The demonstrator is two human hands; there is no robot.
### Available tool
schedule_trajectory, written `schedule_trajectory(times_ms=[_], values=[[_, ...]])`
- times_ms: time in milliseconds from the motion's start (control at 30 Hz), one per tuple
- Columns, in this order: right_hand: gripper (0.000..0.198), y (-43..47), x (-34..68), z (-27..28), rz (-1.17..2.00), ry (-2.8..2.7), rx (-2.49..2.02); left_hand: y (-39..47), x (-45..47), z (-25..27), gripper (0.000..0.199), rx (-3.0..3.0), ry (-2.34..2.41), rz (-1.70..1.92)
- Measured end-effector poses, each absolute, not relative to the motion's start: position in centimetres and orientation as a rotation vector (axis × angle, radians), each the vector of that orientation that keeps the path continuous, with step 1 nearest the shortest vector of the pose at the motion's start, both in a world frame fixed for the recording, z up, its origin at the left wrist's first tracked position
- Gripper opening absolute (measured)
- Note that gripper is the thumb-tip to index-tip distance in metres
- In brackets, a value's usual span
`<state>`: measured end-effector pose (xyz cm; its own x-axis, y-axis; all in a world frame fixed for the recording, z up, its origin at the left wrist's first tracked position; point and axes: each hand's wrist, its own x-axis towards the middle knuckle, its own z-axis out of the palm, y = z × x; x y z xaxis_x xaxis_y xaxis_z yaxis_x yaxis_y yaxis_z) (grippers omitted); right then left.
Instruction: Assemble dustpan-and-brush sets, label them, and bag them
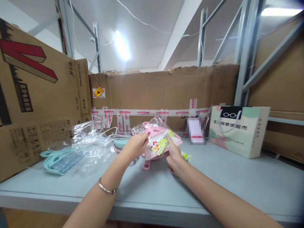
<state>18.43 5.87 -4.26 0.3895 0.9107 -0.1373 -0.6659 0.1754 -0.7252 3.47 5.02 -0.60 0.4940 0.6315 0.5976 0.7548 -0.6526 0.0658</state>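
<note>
A pink dustpan (155,129) with a white-bristled brush set into it is held over the table, its handle pointing up and left. A yellow-green label card (163,142) lies across its front. My right hand (174,153) is closed on the right side of the dustpan, thumb over the card. Closed at the left edge is my left hand (139,145), its fingertips pinching there; whether they grip the dustpan or clear film is hard to tell. Clear plastic shows behind the dustpan. Below it, another pink handle (146,164) sticks out toward me.
A mint dustpan and brush (59,163) lies at left beside crumpled clear bags (95,155). Mint and pink pieces (120,143) sit behind my left hand. A paper bag (237,131) and a pixelated pink object (196,131) stand at right. Cardboard boxes (152,88) wall the back and left.
</note>
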Motion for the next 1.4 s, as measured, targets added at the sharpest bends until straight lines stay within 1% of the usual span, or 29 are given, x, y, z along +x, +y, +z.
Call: schedule_trajectory(times_ms=[100, 233, 367, 433, 500, 533, 633, 667, 733, 767, 833, 900, 967, 1033, 1100, 1167, 1267, 1333, 1400], values=[[0.024, 6.0, 18.6, -4.4, 1.146, -0.354, -0.804, 4.8, 4.2, -0.9, 0.017, -2.519, -1.079, -0.875], [0.024, 6.3, 18.6, -4.7, 1.164, -0.384, -0.793, 4.6, 4.6, -1.2, 0.019, -2.471, -1.049, -0.835], [0.026, 6.6, 18.7, -4.9, 1.135, -0.389, -0.770, 4.3, 4.5, -1.1, 0.019, -2.559, -1.001, -0.741], [0.028, 6.7, 18.8, -5.1, 1.111, -0.399, -0.790, 4.1, 4.3, -0.9, 0.018, -2.629, -0.985, -0.762], [0.031, 6.8, 18.9, -5.1, 1.091, -0.407, -0.807, 3.9, 4.0, -0.6, 0.015, -2.660, -0.986, -0.921], [0.032, 6.8, 19.0, -5.1, 1.084, -0.398, -0.805, 3.9, 3.8, -0.4, 0.014, -2.640, -0.999, -1.062], [0.033, 6.5, 19.0, -4.8, 1.097, -0.330, -0.761, 3.9, 3.1, -0.3, 0.017, -2.344, -1.194, -1.665], [0.033, 6.3, 19.0, -4.6, 1.107, -0.304, -0.747, 3.9, 2.9, -0.4, 0.020, -2.190, -1.335, -1.867], [0.034, 5.8, 18.6, -4.3, 1.124, -0.273, -0.733, 3.9, 2.8, -0.8, 0.034, -1.981, -1.697, -2.194], [0.034, 5.5, 18.4, -4.1, 1.126, -0.271, -0.732, 3.8, 2.9, -1.1, 0.040, -1.980, -1.879, -2.327], [0.036, 5.0, 17.9, -3.9, 1.127, -0.291, -0.740, 3.4, 3.5, -1.7, 0.042, -2.227, -2.124, -2.545], [0.037, 4.5, 17.4, -3.8, 1.137, -0.318, -0.753, 2.6, 4.2, -1.9, 0.035, -2.574, -2.083, -2.720], [0.036, 3.8, 17.2, -3.8, 1.152, -0.323, -0.767, 1.4, 4.7, -2.1, 0.031, -2.716, -1.954, -2.822], [0.036, 2.9, 17.2, -4.1, 1.162, -0.313, -0.780, -0.2, 5.0, -2.3, 0.034, -2.745, -1.938, -2.792], [0.036, 1.6, 17.4, -4.8, 1.170, -0.296, -0.789, -2.1, 5.1, -2.9, 0.043, -2.821, -1.983, -2.666], [0.036, 0.3, 17.6, -5.7, 1.185, -0.255, -0.812, -4.0, 5.4, -3.9, 0.057, -2.934, -1.992, -2.566], [0.036, -1.2, 17.8, -6.7, 1.213, -0.188, -0.839, -5.9, 5.9, -5.5, 0.078, -2.992, -1.929, -2.577], [0.035, -1.9, 17.9, -6.9, 1.232, -0.194, -0.816, -6.2, 6.0, -6.1, 0.081, -2.937, -1.915, -2.662], [0.031, -2.5, 18.1, -6.5, 1.283, -0.241, -0.787, -6.1, 5.7, -6.4, 0.078, -2.860, -1.954, -2.742]])
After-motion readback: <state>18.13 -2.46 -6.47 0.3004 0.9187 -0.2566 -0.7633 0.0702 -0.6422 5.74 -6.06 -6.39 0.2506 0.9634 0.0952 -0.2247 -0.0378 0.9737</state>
